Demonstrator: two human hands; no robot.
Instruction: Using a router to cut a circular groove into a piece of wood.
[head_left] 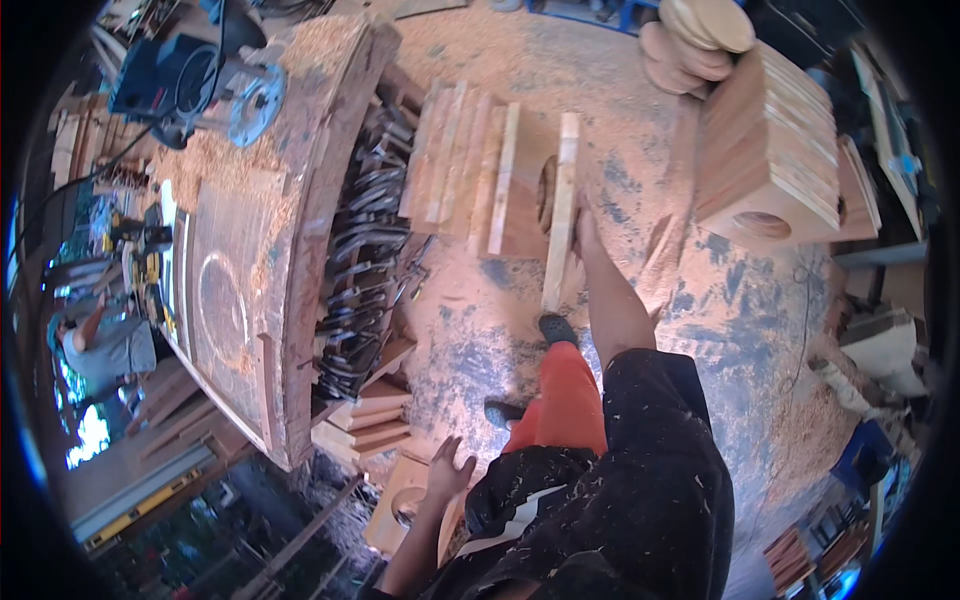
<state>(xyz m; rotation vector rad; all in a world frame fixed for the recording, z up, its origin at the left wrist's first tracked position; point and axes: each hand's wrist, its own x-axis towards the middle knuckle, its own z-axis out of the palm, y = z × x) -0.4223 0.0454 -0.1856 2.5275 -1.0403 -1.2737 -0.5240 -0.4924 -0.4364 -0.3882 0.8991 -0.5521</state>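
Observation:
My right arm reaches forward, and my right hand [584, 228] is closed on a thick wooden panel [562, 215] standing on edge, seen mostly from its pale narrow side. Part of that hand is hidden behind the panel. To its left, several more wooden panels [460, 165] stand in a row, and a round hole [547, 195] shows beside the held one. My left hand [452, 468] hangs low at the left of my body with fingers apart, holding nothing. Close to it is a wooden panel with a round hole [400, 508].
A sawdust-covered workbench [225, 260] carries a router [190, 95]. Many metal clamps [365, 240] hang along its side. At right, stacked panels with holes [770, 150] stand beside round wooden discs [700, 40]. Another person [105, 350] is at far left. Sawdust covers the floor [680, 300].

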